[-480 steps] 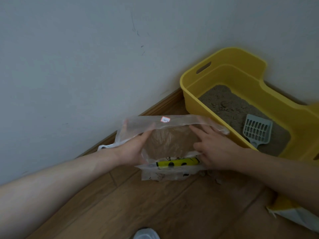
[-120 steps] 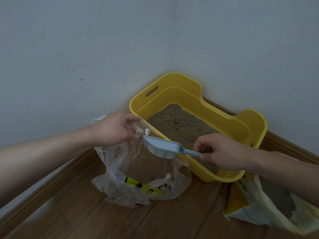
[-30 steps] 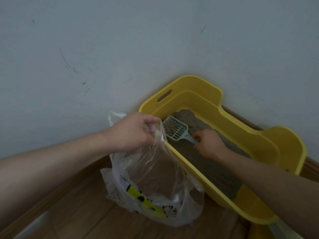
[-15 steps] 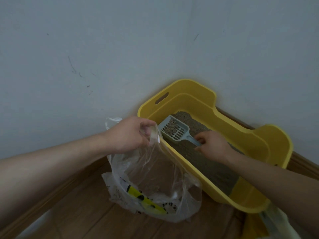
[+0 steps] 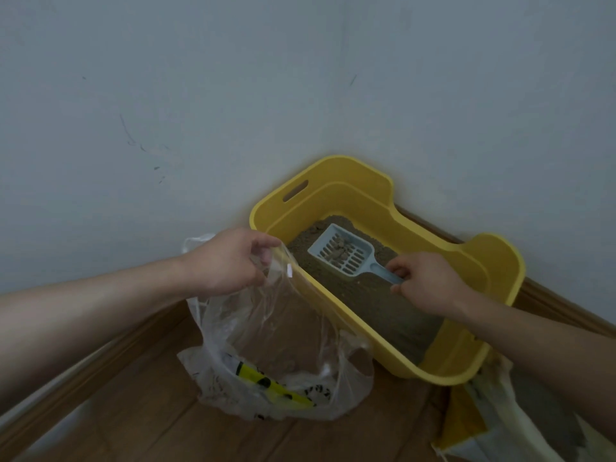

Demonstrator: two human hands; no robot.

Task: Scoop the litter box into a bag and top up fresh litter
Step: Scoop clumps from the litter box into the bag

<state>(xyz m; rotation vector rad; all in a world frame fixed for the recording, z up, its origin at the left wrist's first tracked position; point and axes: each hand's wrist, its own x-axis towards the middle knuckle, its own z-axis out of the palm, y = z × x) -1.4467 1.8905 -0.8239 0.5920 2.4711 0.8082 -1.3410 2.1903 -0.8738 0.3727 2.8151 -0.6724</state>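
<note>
A yellow litter box (image 5: 465, 251) sits in the room corner, filled with grey-brown litter (image 5: 363, 295). My right hand (image 5: 423, 281) grips the handle of a pale blue slotted scoop (image 5: 343, 256), held above the litter with several clumps in its bowl. My left hand (image 5: 230, 258) pinches the rim of a clear plastic bag (image 5: 283, 348) and holds it open just left of the box's near wall. The bag stands on the wooden floor with a yellow wrapper and some litter at its bottom.
A yellow-and-white litter sack (image 5: 500, 425) lies on the floor at the lower right, beside the box. Grey walls meet behind the box, with a wooden skirting board (image 5: 83, 371) along the floor.
The scoop has come up out of the litter with clumps in it and levelled out, shifted slightly right. My left hand still holds the bag open in the same place.
</note>
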